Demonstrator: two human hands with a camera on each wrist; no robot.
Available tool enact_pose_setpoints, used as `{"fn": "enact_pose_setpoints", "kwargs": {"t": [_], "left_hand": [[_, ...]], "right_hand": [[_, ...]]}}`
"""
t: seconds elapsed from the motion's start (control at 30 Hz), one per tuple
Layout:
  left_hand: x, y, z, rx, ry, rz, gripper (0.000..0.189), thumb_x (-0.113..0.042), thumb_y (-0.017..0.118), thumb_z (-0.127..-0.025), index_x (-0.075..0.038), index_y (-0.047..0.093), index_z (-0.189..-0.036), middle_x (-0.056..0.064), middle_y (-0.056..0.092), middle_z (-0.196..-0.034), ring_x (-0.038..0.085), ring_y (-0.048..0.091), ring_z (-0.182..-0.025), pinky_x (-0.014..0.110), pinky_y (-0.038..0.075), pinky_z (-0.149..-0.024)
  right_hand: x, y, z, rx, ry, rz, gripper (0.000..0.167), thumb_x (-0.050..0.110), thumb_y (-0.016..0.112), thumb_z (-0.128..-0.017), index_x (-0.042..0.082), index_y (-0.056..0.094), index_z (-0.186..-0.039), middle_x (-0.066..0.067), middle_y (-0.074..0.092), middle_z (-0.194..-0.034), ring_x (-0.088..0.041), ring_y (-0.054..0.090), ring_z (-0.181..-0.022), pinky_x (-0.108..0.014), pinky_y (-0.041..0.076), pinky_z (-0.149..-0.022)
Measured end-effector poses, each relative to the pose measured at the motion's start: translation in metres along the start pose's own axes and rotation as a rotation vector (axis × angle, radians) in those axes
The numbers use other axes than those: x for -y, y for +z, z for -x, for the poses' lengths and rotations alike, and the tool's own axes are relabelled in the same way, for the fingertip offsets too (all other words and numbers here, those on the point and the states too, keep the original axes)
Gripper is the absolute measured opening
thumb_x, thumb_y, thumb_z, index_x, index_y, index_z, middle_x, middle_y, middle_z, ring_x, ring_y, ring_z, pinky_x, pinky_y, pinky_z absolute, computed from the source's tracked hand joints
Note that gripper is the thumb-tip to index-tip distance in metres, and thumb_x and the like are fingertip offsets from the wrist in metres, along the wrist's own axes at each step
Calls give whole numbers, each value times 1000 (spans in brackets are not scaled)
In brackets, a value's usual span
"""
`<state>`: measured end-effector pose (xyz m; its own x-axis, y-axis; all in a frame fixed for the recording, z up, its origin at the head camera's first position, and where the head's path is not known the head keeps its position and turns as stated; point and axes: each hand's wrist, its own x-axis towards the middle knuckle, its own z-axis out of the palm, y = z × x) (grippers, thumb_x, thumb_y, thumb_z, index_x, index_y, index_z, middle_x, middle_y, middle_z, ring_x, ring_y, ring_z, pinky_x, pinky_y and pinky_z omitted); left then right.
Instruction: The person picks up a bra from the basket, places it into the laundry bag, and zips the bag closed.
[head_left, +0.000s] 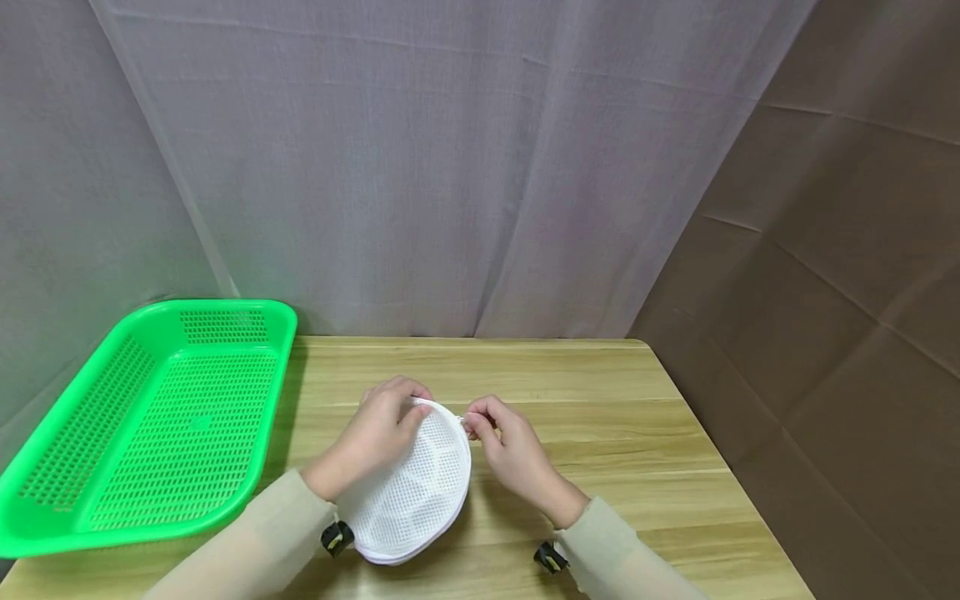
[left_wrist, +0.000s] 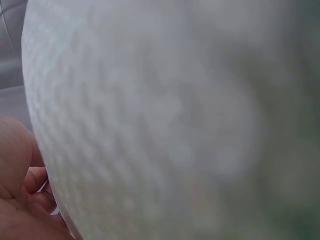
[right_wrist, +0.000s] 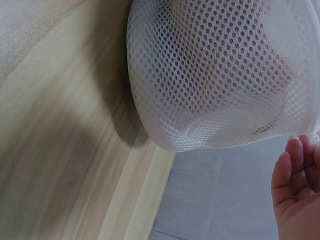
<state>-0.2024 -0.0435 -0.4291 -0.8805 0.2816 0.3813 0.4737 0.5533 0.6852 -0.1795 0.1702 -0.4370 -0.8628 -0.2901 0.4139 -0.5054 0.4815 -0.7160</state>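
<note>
A round white mesh laundry bag (head_left: 431, 492) is held tilted above the wooden table, its flat face toward the head camera. My left hand (head_left: 384, 427) grips its upper left rim, the thumb on the mesh face. At the bag's upper right edge, the thumb and fingers of my right hand (head_left: 512, 448) pinch a small white piece at the rim, which looks like a zipper pull. Blurred mesh fills most of the left wrist view. In the right wrist view the mesh side bulges, and a pale oval patch shows through it; I cannot tell what that is.
A green perforated plastic basket (head_left: 187, 433) stands at the left of the wooden table (head_left: 600, 400). Behind the table hangs a grey curtain (head_left: 420, 183), and a brown cloth (head_left: 840, 292) covers the right side.
</note>
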Motion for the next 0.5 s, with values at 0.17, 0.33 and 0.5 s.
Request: {"fn": "enact_pose_setpoints", "kwargs": {"t": [0.17,0.33,0.5], "left_hand": [[0,-3,0,2,-37,3,4,-13,66,-91,-13,66,-95,-2,64,-99,22,58,-103,45,39,-96],[1,-4,0,-4,-47,8,4,-13,67,-90,-13,66,-94,-2,64,-97,20,58,-99,40,43,-92],[2,-5,0,1,-53,7,5,-12,66,-91,-11,66,-95,0,64,-98,21,58,-100,41,44,-91]], "right_hand": [[0,0,1,-1,-2,5,8,17,56,-98,13,62,-94,7,61,-83,-15,61,-78,-26,52,-68],[1,0,1,2,-7,9,9,17,56,-98,13,61,-93,4,61,-82,-9,59,-77,-26,52,-67],[1,0,2,5,-4,12,9,17,56,-99,12,61,-93,5,60,-82,-9,58,-77,-26,52,-68]]}}
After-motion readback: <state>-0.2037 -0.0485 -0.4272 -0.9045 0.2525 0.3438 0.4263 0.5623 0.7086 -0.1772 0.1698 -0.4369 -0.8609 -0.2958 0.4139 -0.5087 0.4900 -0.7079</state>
